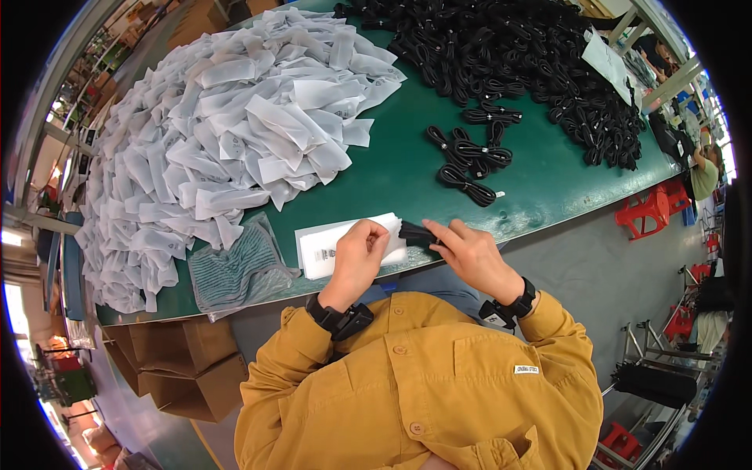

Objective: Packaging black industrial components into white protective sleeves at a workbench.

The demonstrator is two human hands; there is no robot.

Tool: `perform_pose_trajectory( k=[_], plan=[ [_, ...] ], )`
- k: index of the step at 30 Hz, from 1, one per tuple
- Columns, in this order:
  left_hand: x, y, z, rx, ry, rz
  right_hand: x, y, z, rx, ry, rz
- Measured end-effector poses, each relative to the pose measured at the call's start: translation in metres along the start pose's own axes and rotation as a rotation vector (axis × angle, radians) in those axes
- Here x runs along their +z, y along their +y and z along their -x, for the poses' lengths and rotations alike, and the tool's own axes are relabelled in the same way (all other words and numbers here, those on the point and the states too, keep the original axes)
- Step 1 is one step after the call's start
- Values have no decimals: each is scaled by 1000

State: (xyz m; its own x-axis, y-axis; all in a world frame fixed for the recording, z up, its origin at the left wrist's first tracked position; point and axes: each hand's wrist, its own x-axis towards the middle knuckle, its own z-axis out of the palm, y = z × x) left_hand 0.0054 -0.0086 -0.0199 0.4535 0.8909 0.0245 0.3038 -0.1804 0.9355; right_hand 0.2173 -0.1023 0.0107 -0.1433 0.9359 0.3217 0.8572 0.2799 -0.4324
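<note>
My right hand (474, 257) holds a bundled black cable (417, 234) between thumb and fingers, its end at the right edge of a white bag. My left hand (360, 262) is closed in a pinch on that flat white bag (397, 249), at its right end. The bag lies on a small stack of like white bags (315, 244) at the table's near edge. How far the cable reaches into the bag, if at all, I cannot tell. Several loose bundled cables, among them a black cable coil (467, 185), lie just beyond my right hand.
A large heap of filled white bags (235, 133) covers the left of the green table (384, 168). At the far right is a heap of black cables (501, 63). A grey-green knit item in clear plastic (235, 266) lies near left. Cardboard boxes (184, 352) and a red stool (646, 213) stand below.
</note>
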Motion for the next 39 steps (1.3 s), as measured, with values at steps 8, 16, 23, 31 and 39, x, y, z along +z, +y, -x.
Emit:
perform_pose_trajectory(
  k=[8,16,23,31,39],
  plan=[
    [-5,11,0,530,-4,-160,-15,0,-15,381,-396,-468],
    [-13,26,-1,676,-61,-269,8,9,-10,260,-316,-688],
    [-20,44,-3,442,-29,-83,-2,-11,-30,-188,86,-273],
    [-50,67,-31,35,-93,616,-10,-23,-50,-150,344,-592],
    [-131,84,-73,374,416,-97,-20,53,-29,22,248,334]
  ],
)
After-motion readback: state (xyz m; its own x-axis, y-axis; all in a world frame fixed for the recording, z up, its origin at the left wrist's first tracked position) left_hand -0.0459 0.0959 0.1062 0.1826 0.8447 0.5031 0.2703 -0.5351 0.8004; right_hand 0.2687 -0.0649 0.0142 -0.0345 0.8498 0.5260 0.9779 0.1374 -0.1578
